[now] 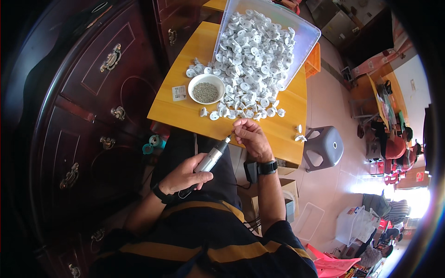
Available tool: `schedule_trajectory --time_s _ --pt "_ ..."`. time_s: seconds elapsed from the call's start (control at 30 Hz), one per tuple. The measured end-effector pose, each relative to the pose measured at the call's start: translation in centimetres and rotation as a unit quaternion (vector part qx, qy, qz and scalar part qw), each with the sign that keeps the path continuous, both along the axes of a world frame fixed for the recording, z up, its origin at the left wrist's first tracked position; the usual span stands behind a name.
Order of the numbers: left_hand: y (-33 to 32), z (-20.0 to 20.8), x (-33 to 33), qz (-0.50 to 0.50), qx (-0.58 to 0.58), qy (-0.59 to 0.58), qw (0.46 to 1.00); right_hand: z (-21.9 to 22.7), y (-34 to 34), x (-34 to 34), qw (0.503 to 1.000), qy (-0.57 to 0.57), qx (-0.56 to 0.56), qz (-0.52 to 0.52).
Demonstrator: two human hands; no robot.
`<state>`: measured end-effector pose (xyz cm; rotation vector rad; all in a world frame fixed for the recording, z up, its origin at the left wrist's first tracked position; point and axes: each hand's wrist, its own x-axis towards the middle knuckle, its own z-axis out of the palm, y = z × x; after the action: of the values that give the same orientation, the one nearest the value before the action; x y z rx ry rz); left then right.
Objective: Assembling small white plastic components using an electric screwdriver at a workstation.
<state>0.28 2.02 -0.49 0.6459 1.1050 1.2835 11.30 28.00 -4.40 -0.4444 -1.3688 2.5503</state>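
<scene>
My left hand [183, 176] is wrapped round a silver and black electric screwdriver [213, 157], its tip tilted up toward the table edge. At that tip, the thumb and fingers of my right hand [251, 138] are pinched together; whatever they hold is too small to make out. Beyond my hands, a white bowl [223, 89] holds many small grey pieces that look like screws. Many small white plastic parts [255, 55], each with a round disc, spill from a tipped clear plastic bin [303, 41] onto the yellow wooden table [171, 111].
A small printed card [179, 93] lies left of the bowl. A few white parts [300, 137] sit at the table's right edge, near a grey stool [325, 147]. Dark wooden cabinets [92, 97] stand at the left. Other people [397, 148] sit at the far right.
</scene>
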Motion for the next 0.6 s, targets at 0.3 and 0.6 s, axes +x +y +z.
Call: schedule_trajectory --time_s 0.3,0.6 --pt "0.37 0.15 -0.05 -0.014 -0.007 0.010 1.000 -0.05 0.46 0.53 1.000 -0.010 0.009 0.016" --pt "0.91 -0.12 0.06 -0.025 0.002 -0.056 0.998 0.08 0.91 0.84 0.999 0.020 0.037 0.020"
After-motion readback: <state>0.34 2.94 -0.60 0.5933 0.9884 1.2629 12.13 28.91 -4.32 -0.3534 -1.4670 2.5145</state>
